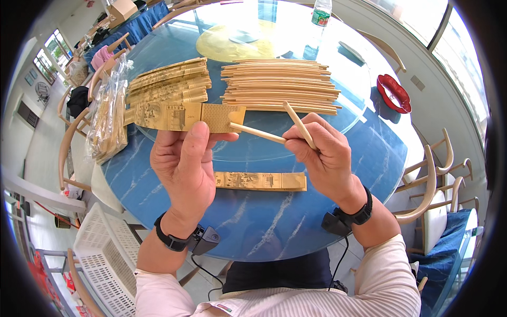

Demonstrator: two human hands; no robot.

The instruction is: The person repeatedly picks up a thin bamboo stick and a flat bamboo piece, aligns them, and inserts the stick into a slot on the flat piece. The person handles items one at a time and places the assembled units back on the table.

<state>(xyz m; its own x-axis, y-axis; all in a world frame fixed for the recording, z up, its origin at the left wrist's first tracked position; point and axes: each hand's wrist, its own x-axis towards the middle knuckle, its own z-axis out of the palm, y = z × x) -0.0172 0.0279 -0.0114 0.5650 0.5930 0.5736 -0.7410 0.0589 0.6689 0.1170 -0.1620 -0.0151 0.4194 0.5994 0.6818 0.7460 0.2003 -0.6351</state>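
Observation:
My left hand (184, 166) pinches a printed tan paper chopstick sleeve (174, 115) between thumb and fingers, raised above the table. My right hand (323, 150) grips a pair of wooden chopsticks (300, 125), which spread apart in a V. The tip of the lower chopstick meets the notched right end of the sleeve; whether it is inside the opening I cannot tell. The upper chopstick points up and away, clear of the paper. Below the hands, another printed sleeve (259, 180) lies flat on the table, its left end hidden behind my left hand.
On the blue glass-topped table (253, 233) lie a row of bare chopsticks (279, 85) and a stack of printed sleeves (170, 83). A clear plastic bag (109, 123) of sleeved chopsticks hangs over the left edge. Farther off are a bottle (321, 16) and a red dish (394, 94).

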